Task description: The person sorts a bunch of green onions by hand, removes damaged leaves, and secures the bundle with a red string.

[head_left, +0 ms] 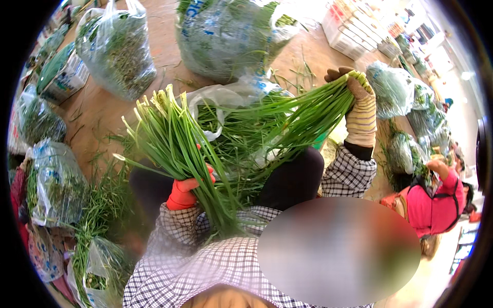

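My left hand (186, 192), in a red glove, is closed around a thick bunch of chives (177, 146). Their pale cut ends fan out toward the upper left, and the leaves trail down against my checked shirt. To the right, my right hand (361, 91), in a brown glove with a striped cuff, grips a second bunch of chives (318, 110) close to its cut ends. The leaves of that bunch slope down to the left over my knee. Between my legs, loose chives (241, 131) lie in and around an opened clear plastic bag (199, 97).
Ahead stand a large stuffed plastic bag (221, 49) and another full bag (115, 56). Scattered chives (110, 197) and more bags line my left. Stacked white crates (349, 31) stand at the far right. A person in pink (434, 205) works at the right. A blurred oval hides the lower right.
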The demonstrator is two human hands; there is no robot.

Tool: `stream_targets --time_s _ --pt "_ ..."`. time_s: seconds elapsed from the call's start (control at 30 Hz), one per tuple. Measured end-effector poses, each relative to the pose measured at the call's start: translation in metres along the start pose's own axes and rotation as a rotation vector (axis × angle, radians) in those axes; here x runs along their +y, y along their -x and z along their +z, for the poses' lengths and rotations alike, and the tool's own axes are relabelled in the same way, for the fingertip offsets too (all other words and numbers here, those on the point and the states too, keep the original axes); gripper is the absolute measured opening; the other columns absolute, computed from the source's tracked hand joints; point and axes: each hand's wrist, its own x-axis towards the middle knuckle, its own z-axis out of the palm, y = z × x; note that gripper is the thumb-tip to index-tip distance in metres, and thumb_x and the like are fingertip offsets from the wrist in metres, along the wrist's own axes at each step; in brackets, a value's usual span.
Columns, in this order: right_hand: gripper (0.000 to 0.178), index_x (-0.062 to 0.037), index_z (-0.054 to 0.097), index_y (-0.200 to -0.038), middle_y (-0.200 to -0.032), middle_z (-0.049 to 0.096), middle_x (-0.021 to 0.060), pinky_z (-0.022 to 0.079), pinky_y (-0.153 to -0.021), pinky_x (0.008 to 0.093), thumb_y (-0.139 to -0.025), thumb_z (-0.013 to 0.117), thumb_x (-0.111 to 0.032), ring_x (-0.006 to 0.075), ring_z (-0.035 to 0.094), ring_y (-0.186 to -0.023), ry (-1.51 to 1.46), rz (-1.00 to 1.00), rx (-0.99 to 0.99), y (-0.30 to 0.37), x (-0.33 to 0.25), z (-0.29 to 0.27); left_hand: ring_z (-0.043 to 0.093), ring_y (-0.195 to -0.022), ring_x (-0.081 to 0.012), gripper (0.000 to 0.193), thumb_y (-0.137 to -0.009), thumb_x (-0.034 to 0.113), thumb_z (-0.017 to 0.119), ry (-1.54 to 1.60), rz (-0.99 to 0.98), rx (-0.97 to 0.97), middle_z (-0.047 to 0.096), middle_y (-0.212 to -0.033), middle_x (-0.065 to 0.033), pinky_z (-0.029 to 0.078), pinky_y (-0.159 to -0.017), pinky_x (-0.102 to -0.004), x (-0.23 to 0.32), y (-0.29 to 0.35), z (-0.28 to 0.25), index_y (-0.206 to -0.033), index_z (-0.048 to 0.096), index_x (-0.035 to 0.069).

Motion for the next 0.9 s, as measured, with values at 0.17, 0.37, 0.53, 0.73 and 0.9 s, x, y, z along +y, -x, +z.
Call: stream_targets --time_s 0.17,0.37,0.53,0.73,0.9 --pt "0.024 0.0033 0.061 -0.105 -0.096 0.067 0.0183 0.055 -0.074 0.036 -0.089 0.059 -0.015 0.0265 0.066 -0.086 -0.026 0.053 0.095 0.002 0.002 -0.02 0.067 -0.079 -0.0275 0.091 -0.066 0.002 0.072 -0.107 -0.003 -0.088 0.064 -0.104 -0.018 0.056 -0.069 -0.0378 -0.003 -0.008 0.0 -0.145 0.028 0.009" --pt "0.022 0.0016 0.061 -0.103 -0.093 0.067 0.0185 0.056 -0.072 0.0362 -0.09 0.06 -0.016 0.0268 0.066 -0.083 -0.083 0.0 0.196 0.001 0.018 -0.032 0.067 -0.078 -0.0263 0.094 -0.066 0.003 0.072 -0.157 -0.063 -0.097 0.063 -0.107 -0.0195 0.056 -0.068 -0.0364 0.0 -0.01 0.003 -0.146 0.025 0.008" --pt "0.02 -0.0014 0.06 -0.1 -0.098 0.066 0.0194 0.055 -0.079 0.0437 -0.088 0.063 -0.017 0.0321 0.065 -0.09 -0.352 -0.106 0.266 -0.011 -0.003 -0.076 0.066 -0.075 -0.0256 0.095 -0.064 0.004 0.073 -0.165 -0.036 -0.066 0.063 -0.105 -0.0188 0.056 -0.066 -0.0355 0.002 -0.005 0.0 -0.146 0.024 0.008" --pt "0.02 0.0033 0.059 -0.099 -0.093 0.066 0.0156 0.055 -0.079 0.0348 -0.088 0.063 -0.012 0.0264 0.065 -0.085 -0.066 -0.51 0.613 -0.011 -0.09 -0.177 0.064 -0.07 -0.0254 0.098 -0.066 0.006 0.075 -0.105 -0.092 -0.102 0.065 -0.099 -0.0162 0.055 -0.057 -0.0341 -0.008 -0.008 0.002 -0.147 0.021 0.007" --pt "0.014 -0.0048 0.067 -0.102 -0.095 0.069 0.0047 0.053 -0.078 0.0259 -0.089 0.061 -0.003 0.0141 0.065 -0.086 0.738 -0.911 0.46 -0.004 -0.109 -0.192 0.064 -0.068 -0.0239 0.097 -0.067 0.005 0.075 -0.16 -0.095 -0.154 0.065 -0.096 -0.0149 0.054 -0.057 -0.0335 -0.008 -0.011 0.003 -0.147 0.02 0.006"
